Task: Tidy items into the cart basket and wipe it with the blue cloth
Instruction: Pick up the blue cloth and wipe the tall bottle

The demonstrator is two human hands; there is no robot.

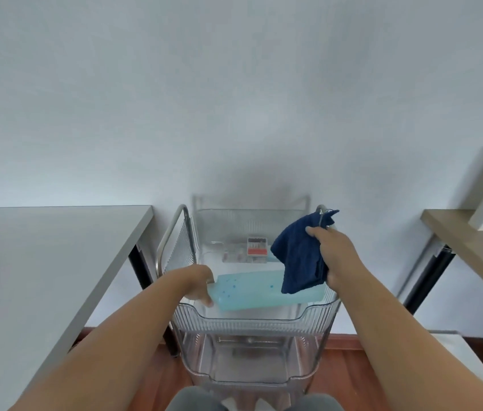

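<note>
Left hand [197, 284] at lower centre of the frame, fingers grasping the end of a pale blue bottle [267, 289] lying in the clear cart basket [252, 323], right hand [333, 256] just right, fingers clenched on the raised blue cloth [299, 256], small red-and-white box [257, 246] at the basket's far end

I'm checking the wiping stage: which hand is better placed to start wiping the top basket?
The right hand: it already grips the dark blue cloth above the clear plastic cart basket. The left hand is occupied holding the light blue translucent pouch inside it.
</note>
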